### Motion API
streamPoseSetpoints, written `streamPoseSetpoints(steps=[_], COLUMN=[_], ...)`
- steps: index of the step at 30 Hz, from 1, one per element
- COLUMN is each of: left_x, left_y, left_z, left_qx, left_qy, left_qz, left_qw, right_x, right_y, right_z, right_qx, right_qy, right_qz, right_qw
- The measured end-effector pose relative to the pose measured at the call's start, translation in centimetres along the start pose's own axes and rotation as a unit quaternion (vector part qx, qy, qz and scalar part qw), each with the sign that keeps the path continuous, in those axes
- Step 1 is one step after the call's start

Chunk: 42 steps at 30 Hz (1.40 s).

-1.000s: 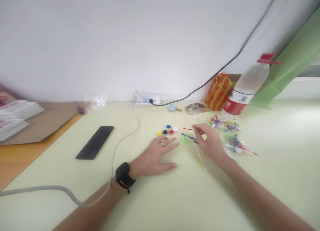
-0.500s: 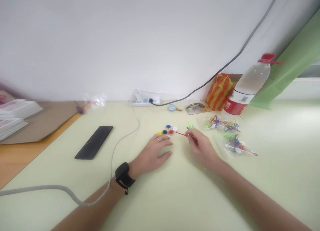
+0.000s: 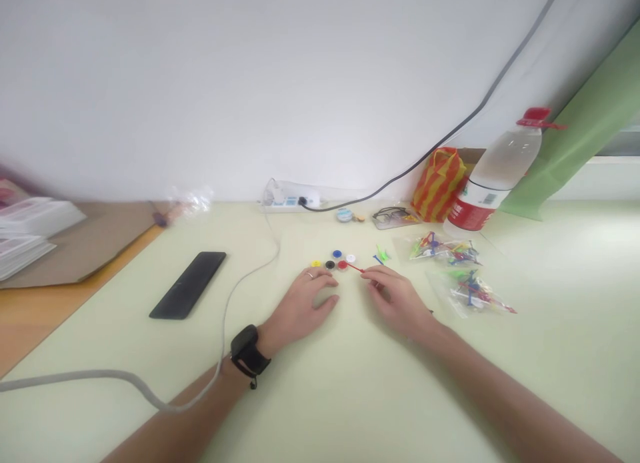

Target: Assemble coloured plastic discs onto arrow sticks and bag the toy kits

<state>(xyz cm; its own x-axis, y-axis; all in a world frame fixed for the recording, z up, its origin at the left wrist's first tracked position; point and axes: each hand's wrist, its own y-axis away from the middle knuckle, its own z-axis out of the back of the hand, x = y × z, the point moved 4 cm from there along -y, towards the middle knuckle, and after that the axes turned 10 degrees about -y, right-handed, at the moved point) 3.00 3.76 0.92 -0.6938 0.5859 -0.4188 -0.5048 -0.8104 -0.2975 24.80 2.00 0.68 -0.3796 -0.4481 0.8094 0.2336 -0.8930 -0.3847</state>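
My right hand (image 3: 397,299) holds a thin red plastic stick (image 3: 355,267) at its fingertips. The stick's far end reaches the small red round piece (image 3: 342,265). Beside that piece sit a white round piece (image 3: 351,258), a blue one (image 3: 337,254) and a black one (image 3: 330,265). A yellow piece (image 3: 316,264) lies just beyond the fingers of my left hand (image 3: 307,306). This hand rests open on the table, fingers apart and nothing in it. Behind my right hand lie a blue stick (image 3: 379,259) and bright green pieces (image 3: 383,253).
Clear bags of coloured plastic pieces (image 3: 477,293) lie on the right, near a large bottle (image 3: 490,183) and a striped bag (image 3: 439,186). Glasses (image 3: 395,215) and a power strip (image 3: 293,201) are along the wall. A black phone (image 3: 187,285) and a grey cable (image 3: 227,303) lie left.
My right hand has shifted left with the red stick, bringing its end to the red round piece. The blue stick shows more. My left hand has drawn slightly left.
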Motion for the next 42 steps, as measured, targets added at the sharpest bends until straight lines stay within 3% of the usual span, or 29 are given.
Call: streamPoseSetpoints(steps=[3,9,16,22,28,32,37,42], left_x=[-0.1,0.8,1.4,0.6,0.2,-0.9,-1.7,-1.9], left_y=[-0.1,-0.3,-0.1,-0.1,-0.1,-0.1,-0.1,-0.2], left_z=[0.3,1.1,0.8,0.6,1.0,1.2,1.0,1.1], left_qx=[-0.017,-0.060,-0.062,-0.002,-0.031,0.002,0.064,0.064], left_qy=[0.008,-0.049,-0.078,-0.057,-0.006,0.010,0.024,0.067], left_qz=[0.013,0.102,0.112,0.035,0.039,-0.015,-0.066,-0.050], left_qw=[1.000,0.992,0.989,0.998,0.999,1.000,0.995,0.994], right_x=[0.2,0.3,0.3,0.7,1.5,1.7,1.9,2.2], right_y=[0.1,0.1,0.3,0.2,0.1,0.2,0.2,-0.1], right_z=[-0.1,-0.2,-0.3,-0.3,0.1,0.2,0.3,0.9], right_qx=[0.009,0.027,0.033,0.034,0.038,0.043,0.046,0.029], right_qy=[0.004,0.018,0.019,0.011,0.016,0.017,-0.013,-0.091], right_qz=[0.001,-0.020,-0.032,-0.024,0.003,0.004,-0.018,-0.061], right_qw=[1.000,0.999,0.999,0.999,0.999,0.999,0.999,0.994])
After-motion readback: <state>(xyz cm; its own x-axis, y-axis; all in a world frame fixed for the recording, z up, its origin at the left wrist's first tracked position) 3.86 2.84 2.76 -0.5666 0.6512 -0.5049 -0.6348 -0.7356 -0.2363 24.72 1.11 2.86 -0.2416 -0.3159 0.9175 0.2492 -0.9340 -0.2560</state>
